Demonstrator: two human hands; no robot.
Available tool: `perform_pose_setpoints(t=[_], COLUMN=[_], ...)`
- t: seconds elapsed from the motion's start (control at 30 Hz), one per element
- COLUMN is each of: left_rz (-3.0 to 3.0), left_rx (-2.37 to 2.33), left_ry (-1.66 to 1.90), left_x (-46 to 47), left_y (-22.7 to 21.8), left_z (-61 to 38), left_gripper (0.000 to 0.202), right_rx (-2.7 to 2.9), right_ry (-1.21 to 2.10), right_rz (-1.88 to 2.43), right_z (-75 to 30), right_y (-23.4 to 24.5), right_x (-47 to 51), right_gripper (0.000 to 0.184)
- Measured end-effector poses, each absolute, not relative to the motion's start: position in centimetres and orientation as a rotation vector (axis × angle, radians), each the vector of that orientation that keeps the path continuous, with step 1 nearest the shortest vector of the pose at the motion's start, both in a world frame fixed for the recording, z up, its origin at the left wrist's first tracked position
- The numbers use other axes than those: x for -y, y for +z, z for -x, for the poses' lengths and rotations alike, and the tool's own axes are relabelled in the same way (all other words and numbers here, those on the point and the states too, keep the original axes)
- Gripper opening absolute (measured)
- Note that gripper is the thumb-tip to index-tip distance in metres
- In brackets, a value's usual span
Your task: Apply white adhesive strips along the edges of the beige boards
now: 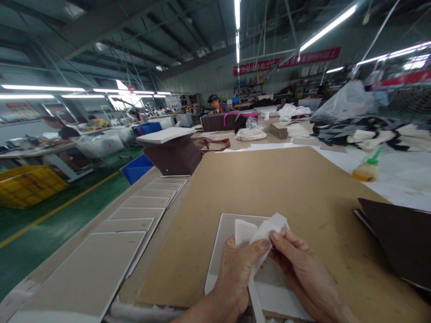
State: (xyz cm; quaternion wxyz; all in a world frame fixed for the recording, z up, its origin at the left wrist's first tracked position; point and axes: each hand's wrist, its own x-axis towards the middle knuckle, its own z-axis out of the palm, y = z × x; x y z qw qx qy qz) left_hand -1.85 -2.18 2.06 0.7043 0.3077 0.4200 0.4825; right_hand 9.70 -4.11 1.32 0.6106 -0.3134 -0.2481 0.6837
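Note:
My left hand (235, 273) is closed round white strips (245, 232), thumb pressed on top. One strip hangs down below that hand towards the table edge. My right hand (299, 264) pinches the upper end of a strip (279, 220) between thumb and fingers. Whether the strips are paper, fabric or tape I cannot tell. Under both hands a grey panel with white edges (217, 251) lies flat on a large brown board (262, 179). The hands cover the middle of this panel.
Overlapping grey panels (90, 260) run along the left side. Behind them stands a stack of dark brown sheets (175, 157). Dark sheets (400, 237) lie at right, near a bottle with a green spout (368, 168). A co-worker (217, 105) is across the table.

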Motion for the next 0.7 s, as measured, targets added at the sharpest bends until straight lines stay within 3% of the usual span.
perform_pose_setpoints(t=[0.27,0.7], left_rz=[-0.594,-0.68], left_rx=[-0.768,-0.757], left_ry=[1.112,1.08], left_x=[2.1,2.4], left_y=[3.0,2.0], left_z=[1.6,2.8], left_gripper=[0.047,0.044], right_rx=[0.552,0.543], right_ry=[1.454,1.547], right_rz=[0.839,0.774], right_z=[-9.8,-9.3], right_y=[1.7,1.5], right_x=[2.9,3.7], right_gripper=[0.027,0.019])
